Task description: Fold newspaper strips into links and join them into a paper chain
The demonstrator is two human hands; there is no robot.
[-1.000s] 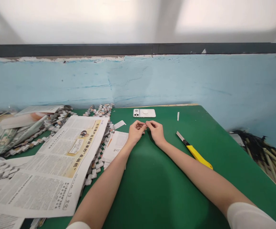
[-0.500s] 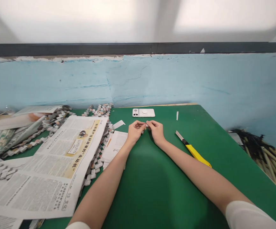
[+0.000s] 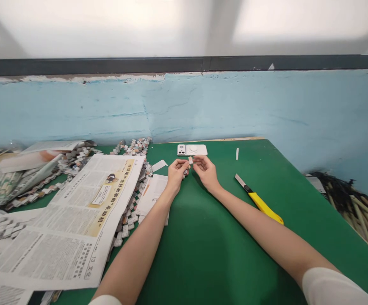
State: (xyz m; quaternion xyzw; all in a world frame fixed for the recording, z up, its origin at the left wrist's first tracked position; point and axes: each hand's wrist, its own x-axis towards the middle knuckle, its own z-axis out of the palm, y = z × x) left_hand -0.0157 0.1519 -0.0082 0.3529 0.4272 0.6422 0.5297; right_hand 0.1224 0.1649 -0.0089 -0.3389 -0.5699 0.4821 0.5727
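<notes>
Pinching a paper piece [image 3: 190, 160] with left fingers [image 3: 184, 165], grip unclear in the right fingers [image 3: 202, 159].

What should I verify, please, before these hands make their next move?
1. Small paper piece pinched by the left hand: ok.
2. Right hand touching that piece: cannot tell; its fingertips are very close.
3. Yellow-handled knife apart from both hands: ok.
4. Knife's blade covered: not ok, it is exposed.
5. Phone lying flat on the green table: ok.
6. Loose white strip apart from both hands: ok.
</notes>
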